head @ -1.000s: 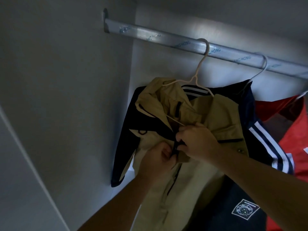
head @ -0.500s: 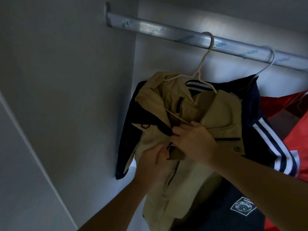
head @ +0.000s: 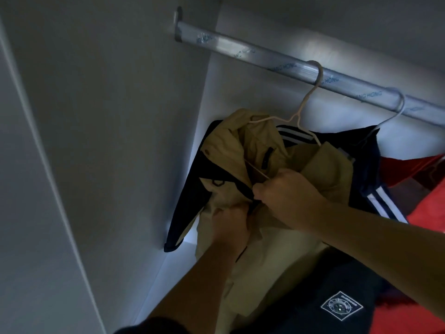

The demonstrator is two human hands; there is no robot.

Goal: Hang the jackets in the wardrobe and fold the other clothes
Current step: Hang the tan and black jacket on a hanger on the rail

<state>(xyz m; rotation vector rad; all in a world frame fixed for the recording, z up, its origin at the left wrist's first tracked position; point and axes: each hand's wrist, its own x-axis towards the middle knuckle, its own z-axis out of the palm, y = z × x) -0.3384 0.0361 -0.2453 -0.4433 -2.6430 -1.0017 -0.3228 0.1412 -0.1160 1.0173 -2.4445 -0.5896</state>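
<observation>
A tan jacket (head: 262,150) with dark trim hangs on a pale wire hanger (head: 305,102) hooked over the metal wardrobe rail (head: 243,53). My left hand (head: 231,225) grips the jacket's left front edge at chest height. Just above it, my right hand (head: 286,194) pinches the right front edge by the dark zip line. Both hands meet at the jacket's front opening. Behind it hangs a navy jacket (head: 366,184) with white stripes on its own hanger.
A red garment (head: 423,196) hangs further right on the rail. The grey wardrobe side wall (head: 120,141) stands close on the left, the pale back wall (head: 240,92) behind. A navy cloth with a white diamond badge (head: 342,306) lies low right.
The view has swung left and down, so the rail and jackets sit further right. My hands stay at the tan jacket's front, the right one a little higher on the edge.
</observation>
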